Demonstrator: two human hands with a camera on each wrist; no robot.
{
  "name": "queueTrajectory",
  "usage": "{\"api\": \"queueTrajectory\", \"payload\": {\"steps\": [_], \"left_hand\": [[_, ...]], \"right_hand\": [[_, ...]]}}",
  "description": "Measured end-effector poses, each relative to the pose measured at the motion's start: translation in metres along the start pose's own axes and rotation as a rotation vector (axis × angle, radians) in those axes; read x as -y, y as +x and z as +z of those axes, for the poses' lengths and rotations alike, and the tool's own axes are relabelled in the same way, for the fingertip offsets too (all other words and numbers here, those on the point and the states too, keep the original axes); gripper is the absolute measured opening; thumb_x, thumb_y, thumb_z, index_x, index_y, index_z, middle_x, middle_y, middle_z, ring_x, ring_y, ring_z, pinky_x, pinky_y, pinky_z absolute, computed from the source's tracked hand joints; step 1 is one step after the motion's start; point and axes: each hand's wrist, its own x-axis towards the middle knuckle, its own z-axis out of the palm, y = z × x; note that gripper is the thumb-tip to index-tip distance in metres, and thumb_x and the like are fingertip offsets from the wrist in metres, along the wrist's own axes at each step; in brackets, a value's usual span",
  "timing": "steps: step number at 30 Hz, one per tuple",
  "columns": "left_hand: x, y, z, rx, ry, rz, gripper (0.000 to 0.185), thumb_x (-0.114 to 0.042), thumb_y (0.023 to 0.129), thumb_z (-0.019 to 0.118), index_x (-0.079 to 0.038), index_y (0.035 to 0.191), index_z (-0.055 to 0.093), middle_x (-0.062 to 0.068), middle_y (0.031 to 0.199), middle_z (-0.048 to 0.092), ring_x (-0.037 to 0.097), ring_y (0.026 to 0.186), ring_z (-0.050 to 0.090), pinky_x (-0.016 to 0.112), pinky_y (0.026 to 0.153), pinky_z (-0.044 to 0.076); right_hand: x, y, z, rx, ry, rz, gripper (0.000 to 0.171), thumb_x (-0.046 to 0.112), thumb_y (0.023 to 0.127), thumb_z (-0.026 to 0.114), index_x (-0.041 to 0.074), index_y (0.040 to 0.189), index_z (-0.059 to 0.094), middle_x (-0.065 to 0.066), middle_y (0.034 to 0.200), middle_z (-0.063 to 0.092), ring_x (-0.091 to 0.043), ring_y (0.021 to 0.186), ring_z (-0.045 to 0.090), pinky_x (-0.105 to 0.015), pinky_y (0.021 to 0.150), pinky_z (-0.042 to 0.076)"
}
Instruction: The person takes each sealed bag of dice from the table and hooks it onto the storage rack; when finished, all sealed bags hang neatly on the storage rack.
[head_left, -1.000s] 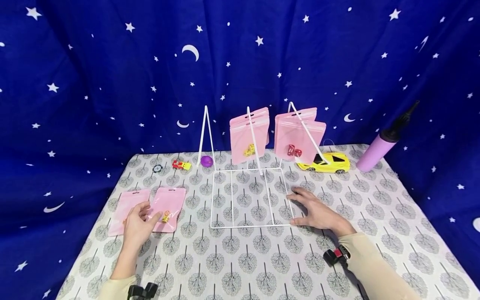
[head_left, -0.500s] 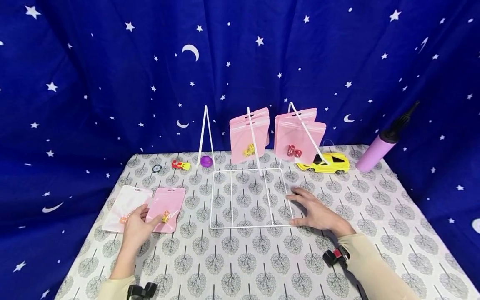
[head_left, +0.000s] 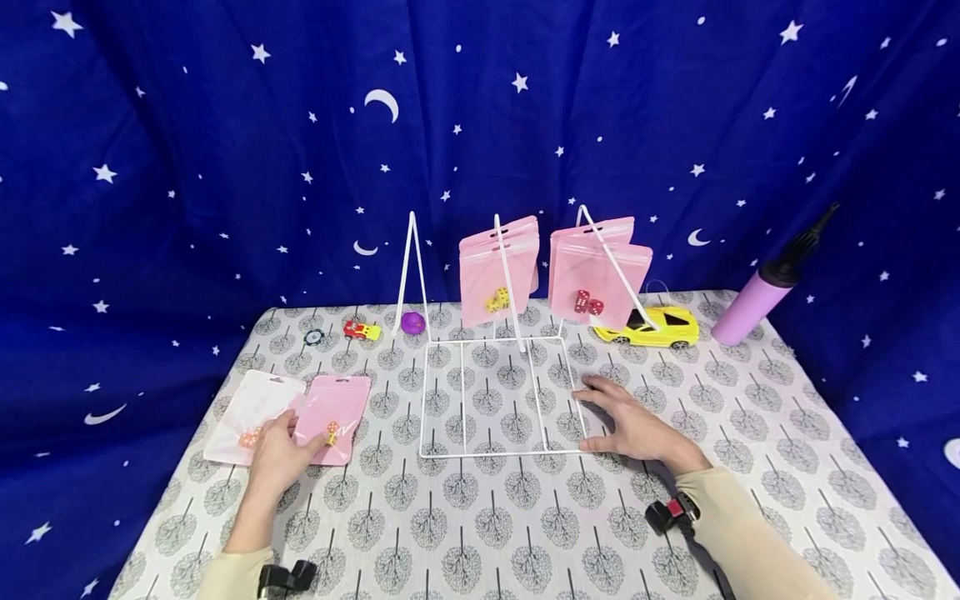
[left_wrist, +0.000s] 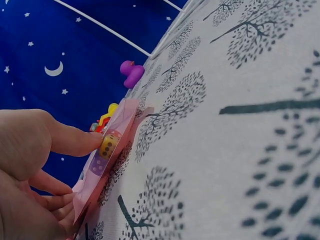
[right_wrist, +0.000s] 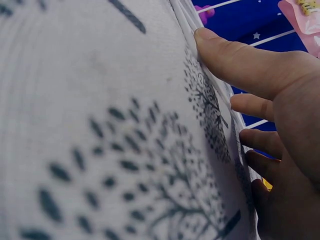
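Observation:
My left hand lies at the near left of the table, over two flat bags. Its thumb presses on a yellow die inside the pink bag, and its fingers curl at that bag's near edge, pinching it. The pale bag beside it holds an orange die. My right hand rests flat and open on the tablecloth, fingers against the right front corner of the white wire rack.
Pink bags with dice hang on the rack's uprights. Behind are a yellow toy car, a purple pump, a purple duck, a small red car and a chip. A starry blue curtain backs the table.
The left bag has turned from its pink face to its pale face, showing an orange die. My left thumb stays on the pink bag's die. The right hand has not moved.

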Motion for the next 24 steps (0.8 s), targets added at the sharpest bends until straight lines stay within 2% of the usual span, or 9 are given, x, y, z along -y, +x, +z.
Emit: {"api": "queueTrajectory", "payload": {"steps": [5, 12, 18, 24], "left_hand": [[0.0, 0.0003, 0.0006, 0.008, 0.005, -0.011, 0.087, -0.03, 0.085, 0.072, 0.018, 0.142, 0.027, 0.04, 0.131, 0.043, 0.055, 0.117, 0.047, 0.065, 0.1, 0.039], [-0.0028, 0.0, 0.0021, -0.023, 0.002, 0.011, 0.082, -0.032, 0.082, 0.077, 0.014, 0.138, 0.038, 0.038, 0.129, 0.051, 0.053, 0.116, 0.051, 0.061, 0.098, 0.044], [-0.0051, -0.0017, 0.0034, -0.042, -0.004, 0.007, 0.086, -0.029, 0.078, 0.08, 0.015, 0.138, 0.036, 0.039, 0.129, 0.049, 0.054, 0.116, 0.05, 0.062, 0.099, 0.042], [-0.0053, -0.0042, 0.0053, -0.066, -0.032, -0.004, 0.084, -0.028, 0.076, 0.081, 0.013, 0.136, 0.039, 0.035, 0.124, 0.055, 0.049, 0.109, 0.055, 0.059, 0.092, 0.045]], "right_hand": [[-0.0003, -0.0001, 0.0002, -0.001, 0.0, -0.006, 0.083, 0.051, 0.072, 0.08, 0.01, 0.139, 0.052, -0.025, 0.154, 0.031, -0.047, 0.138, 0.031, -0.074, 0.103, 0.031], [-0.0017, 0.0003, 0.0014, -0.005, -0.002, -0.013, 0.083, 0.051, 0.072, 0.08, 0.01, 0.138, 0.052, -0.025, 0.153, 0.031, -0.047, 0.138, 0.031, -0.073, 0.102, 0.032], [-0.0039, 0.0004, 0.0024, -0.004, 0.006, -0.009, 0.084, 0.051, 0.072, 0.08, 0.01, 0.139, 0.052, -0.024, 0.154, 0.03, -0.047, 0.139, 0.03, -0.073, 0.103, 0.031], [-0.0042, 0.0003, 0.0021, -0.003, 0.009, -0.008, 0.084, 0.051, 0.072, 0.08, 0.01, 0.139, 0.052, -0.024, 0.154, 0.03, -0.047, 0.139, 0.029, -0.073, 0.104, 0.03]]}}
